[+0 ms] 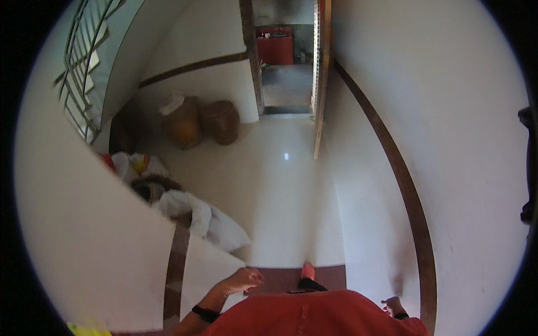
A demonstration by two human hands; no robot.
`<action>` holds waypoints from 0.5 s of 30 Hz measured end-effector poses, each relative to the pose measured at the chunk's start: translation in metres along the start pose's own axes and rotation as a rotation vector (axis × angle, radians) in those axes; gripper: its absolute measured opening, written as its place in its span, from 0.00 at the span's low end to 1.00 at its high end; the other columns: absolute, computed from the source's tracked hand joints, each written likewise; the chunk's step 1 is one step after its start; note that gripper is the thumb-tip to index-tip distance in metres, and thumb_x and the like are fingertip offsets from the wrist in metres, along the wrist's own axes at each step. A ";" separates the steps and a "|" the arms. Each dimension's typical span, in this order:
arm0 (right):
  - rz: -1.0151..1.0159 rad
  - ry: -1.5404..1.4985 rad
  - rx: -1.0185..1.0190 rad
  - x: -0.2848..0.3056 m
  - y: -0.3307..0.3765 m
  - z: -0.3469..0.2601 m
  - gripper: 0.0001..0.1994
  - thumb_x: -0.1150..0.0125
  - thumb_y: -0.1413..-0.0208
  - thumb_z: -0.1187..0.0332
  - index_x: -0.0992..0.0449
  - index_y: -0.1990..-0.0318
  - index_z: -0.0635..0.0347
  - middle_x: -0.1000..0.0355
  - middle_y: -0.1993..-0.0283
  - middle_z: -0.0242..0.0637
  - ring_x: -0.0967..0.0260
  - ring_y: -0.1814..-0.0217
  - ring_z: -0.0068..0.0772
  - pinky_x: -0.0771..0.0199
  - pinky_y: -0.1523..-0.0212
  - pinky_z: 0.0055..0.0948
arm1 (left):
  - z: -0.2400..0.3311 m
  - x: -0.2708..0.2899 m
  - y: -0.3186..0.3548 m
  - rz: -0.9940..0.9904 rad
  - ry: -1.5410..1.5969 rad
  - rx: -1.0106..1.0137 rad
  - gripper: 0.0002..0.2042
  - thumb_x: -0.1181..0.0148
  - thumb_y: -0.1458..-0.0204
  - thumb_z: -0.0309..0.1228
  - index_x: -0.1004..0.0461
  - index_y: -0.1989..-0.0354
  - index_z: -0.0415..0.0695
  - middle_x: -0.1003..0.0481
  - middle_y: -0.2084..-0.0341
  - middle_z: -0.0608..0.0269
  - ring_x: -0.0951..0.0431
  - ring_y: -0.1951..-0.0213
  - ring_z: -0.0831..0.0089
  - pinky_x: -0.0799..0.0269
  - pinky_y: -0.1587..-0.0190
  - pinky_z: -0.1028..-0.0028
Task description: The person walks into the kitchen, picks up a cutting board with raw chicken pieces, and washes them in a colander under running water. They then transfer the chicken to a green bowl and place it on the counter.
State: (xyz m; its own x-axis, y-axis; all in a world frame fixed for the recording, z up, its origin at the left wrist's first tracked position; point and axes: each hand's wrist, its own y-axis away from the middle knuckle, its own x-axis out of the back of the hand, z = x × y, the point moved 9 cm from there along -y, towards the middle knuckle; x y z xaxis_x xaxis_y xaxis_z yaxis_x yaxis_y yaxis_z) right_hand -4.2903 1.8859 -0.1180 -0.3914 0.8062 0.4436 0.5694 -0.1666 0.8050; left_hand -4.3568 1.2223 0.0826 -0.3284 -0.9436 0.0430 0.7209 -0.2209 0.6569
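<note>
The white walls take up most of the view: the right wall [465,129], banded with brown trim, and the left wall [95,235]. Between them a glossy pale floor [291,196] runs to a doorway at the far end, its wooden door [321,95] swung inward along the right side. A staircase railing [84,73] climbs at far left.

Two brown earthen jars [220,124] stand side by side against the far wall, left of the doorway, probably set there to stay out of the way. The white plastic sack [218,227] slumps on the floor to the left, beyond the left wall's end, perhaps tucked aside as storage; it is the loose thing nearest the left hand [245,279].

That hand's grip is loosely curled with nothing visible in it; I cannot tell whether its fingertips meet. The right hand [395,306] hangs low beside the right wall, too small to read its grip. Both arms seem carried loosely, as when walking; one foot [307,271] shows ahead.
</note>
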 end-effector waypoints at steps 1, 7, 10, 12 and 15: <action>-0.080 -0.309 -0.048 -0.006 -0.027 -0.032 0.09 0.36 0.44 0.64 0.26 0.61 0.57 0.30 0.73 0.36 0.31 0.75 0.33 0.27 0.78 0.37 | 0.034 0.011 -0.019 -0.014 -0.014 -0.012 0.12 0.35 0.47 0.36 0.24 0.61 0.41 0.26 0.73 0.69 0.30 0.73 0.80 0.33 0.74 0.78; -0.077 0.302 0.286 0.000 -0.178 -0.331 0.15 0.36 0.46 0.56 0.22 0.60 0.57 0.25 0.64 0.37 0.27 0.67 0.36 0.24 0.63 0.35 | 0.181 0.100 -0.095 0.026 0.001 -0.124 0.13 0.35 0.46 0.36 0.24 0.59 0.41 0.25 0.70 0.67 0.29 0.70 0.80 0.32 0.68 0.78; 0.058 0.533 0.524 0.005 -0.232 -0.487 0.24 0.38 0.48 0.47 0.21 0.54 0.58 0.23 0.51 0.42 0.28 0.46 0.44 0.28 0.45 0.39 | 0.215 0.168 -0.149 0.098 0.005 -0.114 0.12 0.34 0.47 0.36 0.23 0.59 0.41 0.25 0.69 0.67 0.28 0.69 0.79 0.30 0.66 0.77; 0.036 0.373 0.609 0.003 -0.260 -0.575 0.16 0.38 0.47 0.58 0.20 0.53 0.51 0.24 0.49 0.41 0.27 0.46 0.40 0.26 0.48 0.38 | 0.228 0.217 -0.192 0.107 0.065 -0.093 0.12 0.34 0.47 0.36 0.23 0.60 0.41 0.24 0.69 0.66 0.27 0.69 0.78 0.30 0.66 0.76; -0.016 0.676 0.802 -0.026 -0.277 -0.691 0.16 0.38 0.50 0.68 0.20 0.52 0.43 0.24 0.49 0.37 0.27 0.46 0.35 0.24 0.50 0.35 | 0.247 0.289 -0.248 0.079 0.123 -0.074 0.13 0.33 0.48 0.36 0.23 0.60 0.41 0.24 0.69 0.66 0.26 0.68 0.77 0.29 0.65 0.76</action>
State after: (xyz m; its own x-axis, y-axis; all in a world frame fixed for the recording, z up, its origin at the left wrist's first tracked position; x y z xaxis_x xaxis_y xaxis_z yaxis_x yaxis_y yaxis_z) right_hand -4.9374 1.5192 -0.0804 -0.5851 0.2790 0.7614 0.7759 0.4655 0.4257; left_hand -4.7816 1.0659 0.1181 -0.1950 -0.9808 -0.0036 0.7861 -0.1585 0.5974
